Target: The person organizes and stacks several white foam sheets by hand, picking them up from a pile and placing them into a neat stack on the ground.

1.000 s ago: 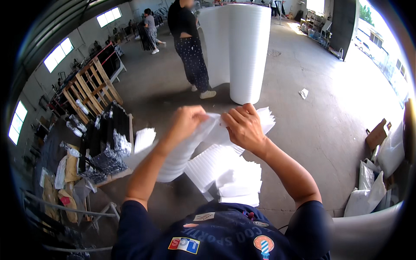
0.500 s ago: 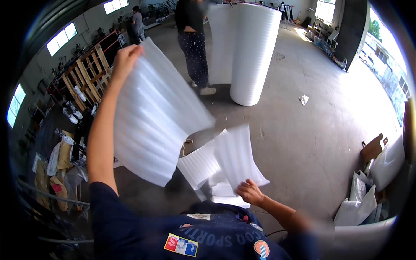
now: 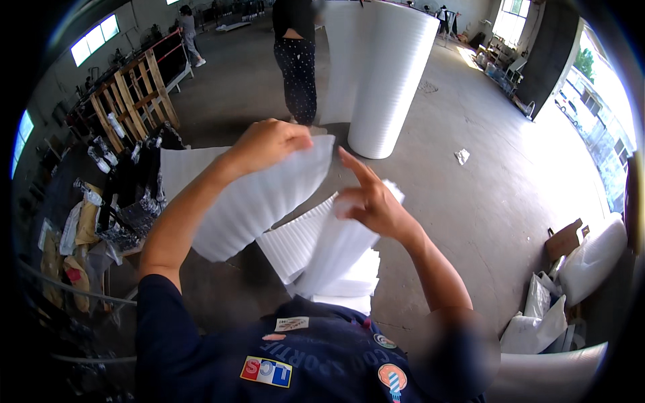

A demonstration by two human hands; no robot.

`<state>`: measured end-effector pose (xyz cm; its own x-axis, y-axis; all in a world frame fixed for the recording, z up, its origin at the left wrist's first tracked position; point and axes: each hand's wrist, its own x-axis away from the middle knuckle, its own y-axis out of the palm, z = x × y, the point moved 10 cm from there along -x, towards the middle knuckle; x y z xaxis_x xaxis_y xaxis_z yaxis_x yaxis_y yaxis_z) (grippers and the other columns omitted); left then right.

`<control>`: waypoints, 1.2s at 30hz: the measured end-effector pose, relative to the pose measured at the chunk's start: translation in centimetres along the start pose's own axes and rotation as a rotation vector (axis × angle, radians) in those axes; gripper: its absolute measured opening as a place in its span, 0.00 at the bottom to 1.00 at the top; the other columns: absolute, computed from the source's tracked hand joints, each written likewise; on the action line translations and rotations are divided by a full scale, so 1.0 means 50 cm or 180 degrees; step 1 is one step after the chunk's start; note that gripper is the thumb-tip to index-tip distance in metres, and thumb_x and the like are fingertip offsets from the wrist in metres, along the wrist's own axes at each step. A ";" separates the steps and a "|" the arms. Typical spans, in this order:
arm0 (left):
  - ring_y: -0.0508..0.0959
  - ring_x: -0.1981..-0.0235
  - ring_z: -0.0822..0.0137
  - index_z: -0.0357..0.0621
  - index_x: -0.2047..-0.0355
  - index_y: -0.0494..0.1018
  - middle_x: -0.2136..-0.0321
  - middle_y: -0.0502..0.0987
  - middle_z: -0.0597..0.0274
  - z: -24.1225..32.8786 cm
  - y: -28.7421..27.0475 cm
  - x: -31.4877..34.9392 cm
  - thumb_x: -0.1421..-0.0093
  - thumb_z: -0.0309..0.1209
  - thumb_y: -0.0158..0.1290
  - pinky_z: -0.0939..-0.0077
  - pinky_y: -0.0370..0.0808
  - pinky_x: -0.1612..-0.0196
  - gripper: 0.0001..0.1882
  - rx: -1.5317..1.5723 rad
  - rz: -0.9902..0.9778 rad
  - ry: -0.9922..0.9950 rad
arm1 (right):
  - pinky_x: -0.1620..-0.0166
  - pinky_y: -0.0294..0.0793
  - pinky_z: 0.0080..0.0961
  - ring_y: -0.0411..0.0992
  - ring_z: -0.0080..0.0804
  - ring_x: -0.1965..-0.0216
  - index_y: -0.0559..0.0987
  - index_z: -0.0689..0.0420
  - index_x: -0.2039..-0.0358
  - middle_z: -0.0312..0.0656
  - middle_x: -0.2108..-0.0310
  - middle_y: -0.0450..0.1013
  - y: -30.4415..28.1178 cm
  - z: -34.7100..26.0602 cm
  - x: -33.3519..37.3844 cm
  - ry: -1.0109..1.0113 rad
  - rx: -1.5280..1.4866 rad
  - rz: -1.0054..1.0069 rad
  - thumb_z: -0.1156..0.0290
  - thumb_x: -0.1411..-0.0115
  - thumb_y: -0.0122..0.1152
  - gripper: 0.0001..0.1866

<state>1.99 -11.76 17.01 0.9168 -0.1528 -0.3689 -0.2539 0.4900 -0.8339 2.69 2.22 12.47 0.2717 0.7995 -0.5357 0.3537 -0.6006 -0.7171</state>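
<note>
My left hand [image 3: 272, 144] pinches the upper edge of a white foam sheet [image 3: 245, 201], which hangs slanting down to the left. Facing it, my right hand [image 3: 376, 205] has its index finger and thumb spread apart, close to the sheet's right corner. Just under the right hand is a second white foam sheet [image 3: 342, 245], smeared by motion; its upper edge shows behind the wrist. Below lie a ribbed foam sheet [image 3: 289, 252] and a stack of folded white foam [image 3: 353, 282], close in front of my body.
A tall roll of white foam [image 3: 390, 80] stands ahead, with a person [image 3: 295, 67] beside it. Wooden pallets [image 3: 134, 101] and wrapped parts [image 3: 141, 208] are on the left. White bags [image 3: 537, 322] and a cardboard piece [image 3: 564, 240] lie at the right.
My left hand has come down and right with its foam sheet. My right hand has risen toward it, and its fingers have spread. The second sheet has shifted left and turned.
</note>
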 end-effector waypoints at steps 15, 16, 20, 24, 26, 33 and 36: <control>0.71 0.81 0.79 0.38 0.76 0.75 0.82 0.75 0.67 -0.065 0.017 0.065 0.45 0.29 0.52 0.84 0.67 0.78 0.08 0.0833 -0.0484 -0.0880 | 0.69 0.66 0.28 0.68 0.36 0.74 0.76 0.64 0.69 0.44 0.71 0.69 -0.031 0.060 -0.014 0.0898 -0.0722 0.0554 0.80 0.57 0.64 0.11; 0.71 0.81 0.79 0.37 0.76 0.75 0.82 0.75 0.67 -0.065 0.017 0.068 0.45 0.29 0.52 0.84 0.67 0.77 0.07 0.0781 -0.0512 -0.0875 | 0.69 0.66 0.29 0.68 0.36 0.74 0.76 0.64 0.69 0.44 0.72 0.68 -0.038 0.067 -0.007 0.0929 -0.0776 0.0605 0.80 0.57 0.64 0.12; 0.71 0.81 0.77 0.37 0.76 0.75 0.82 0.75 0.66 -0.068 0.014 0.072 0.48 0.28 0.53 0.82 0.67 0.76 0.06 0.0591 -0.0465 -0.0897 | 0.58 0.67 0.33 0.69 0.39 0.60 0.78 0.62 0.72 0.47 0.62 0.70 -0.039 0.086 0.008 0.1351 -0.0526 0.0464 0.78 0.58 0.66 0.10; 0.73 0.81 0.73 0.38 0.75 0.76 0.82 0.75 0.61 -0.033 0.011 0.058 0.51 0.29 0.53 0.80 0.68 0.74 0.06 0.0018 -0.0473 -0.0739 | 0.41 0.48 0.49 0.53 0.41 0.41 0.80 0.57 0.75 0.48 0.46 0.60 -0.069 -0.037 -0.026 0.0259 0.1162 0.0518 0.73 0.60 0.67 0.09; 0.74 0.80 0.70 0.38 0.75 0.76 0.81 0.76 0.59 -0.001 0.019 0.042 0.51 0.29 0.53 0.78 0.68 0.73 0.07 0.0047 -0.0420 -0.0518 | 0.38 0.36 0.55 0.43 0.40 0.36 0.80 0.54 0.74 0.45 0.39 0.53 -0.033 -0.052 -0.045 0.0204 0.1118 0.0049 0.71 0.60 0.68 0.09; 0.75 0.77 0.64 0.36 0.72 0.75 0.79 0.76 0.54 0.039 0.032 0.031 0.50 0.26 0.52 0.74 0.70 0.70 0.07 0.0294 -0.0476 -0.0368 | 0.38 0.40 0.56 0.62 0.36 0.50 0.80 0.55 0.72 0.39 0.58 0.65 0.013 -0.071 -0.075 -0.0036 0.0808 -0.0052 0.74 0.59 0.66 0.09; 0.75 0.77 0.64 0.35 0.71 0.75 0.78 0.76 0.52 0.035 0.031 0.040 0.50 0.25 0.51 0.74 0.70 0.70 0.07 0.0095 -0.0491 -0.0437 | 0.39 0.44 0.55 0.64 0.36 0.54 0.79 0.56 0.70 0.38 0.61 0.66 0.020 -0.075 -0.078 -0.0123 0.0785 -0.0079 0.75 0.59 0.65 0.11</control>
<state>3.96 -9.80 15.68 0.9780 -0.1105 -0.1767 -0.0999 0.4955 -0.8629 5.35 -1.51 15.53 0.2296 0.8164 -0.5299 0.1295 -0.5652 -0.8147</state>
